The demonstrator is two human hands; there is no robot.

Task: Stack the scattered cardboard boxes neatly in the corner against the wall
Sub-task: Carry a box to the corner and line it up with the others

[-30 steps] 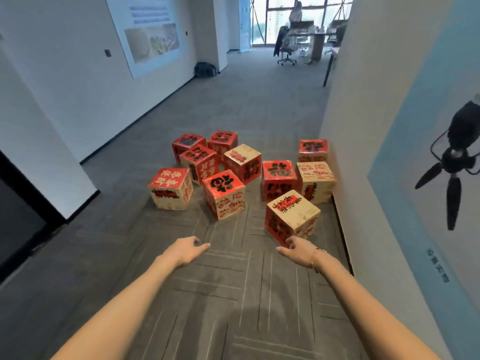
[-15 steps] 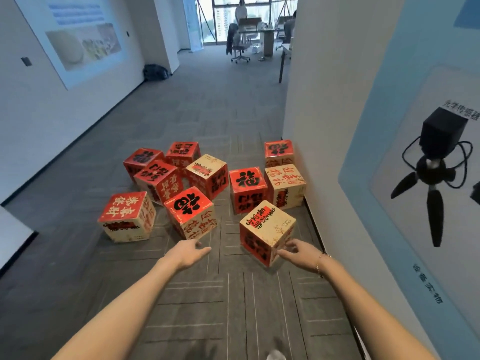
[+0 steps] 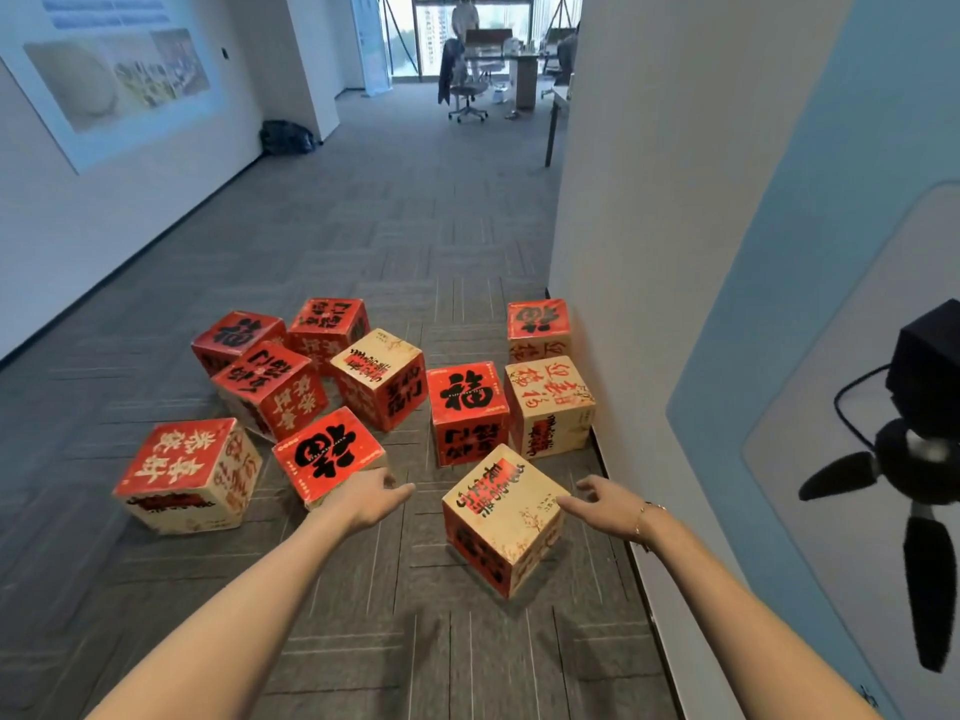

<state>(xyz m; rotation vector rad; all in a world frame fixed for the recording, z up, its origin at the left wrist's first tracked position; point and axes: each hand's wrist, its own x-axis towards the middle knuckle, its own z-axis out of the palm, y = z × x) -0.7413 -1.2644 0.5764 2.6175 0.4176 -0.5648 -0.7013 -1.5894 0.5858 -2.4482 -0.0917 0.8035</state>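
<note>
Nine printed red-and-cream cardboard cube boxes scattered on the grey carpet tile floor (image 3: 363, 241), none stacked. Nearest: cream-topped cardboard box with red lettering (image 3: 505, 504), resting flat but turned corner-on to the viewer, near the white right-hand wall (image 3: 649, 200) but apart from it.

Left hand (image 3: 366, 498): extended forward, fingers straight and loosely spread, holding nothing; positioned left of the nearest box, in front of the red-topped cardboard box with a black character (image 3: 328, 456). Contact with that box: cannot be determined.

Right hand (image 3: 605, 504): extended forward, fingers relaxed and slightly parted, holding nothing; fingertips just beside the right upper edge of the nearest box, contact uncertain. Thin bracelet (image 3: 647, 511) at the wrist.

Probable reason for hand placement: one palm on each side of the nearest box, ready for a two-sided clamp and lift.

Two boxes already against the wall: cream cardboard box with red script (image 3: 549, 402) and, behind it, red-topped cardboard box at the wall corner (image 3: 537, 324). Likely base of the stack.

Stage, as judged: start of task, first pick not yet made.

Caution: rotated box requires squaring to the wall before placement.
</note>
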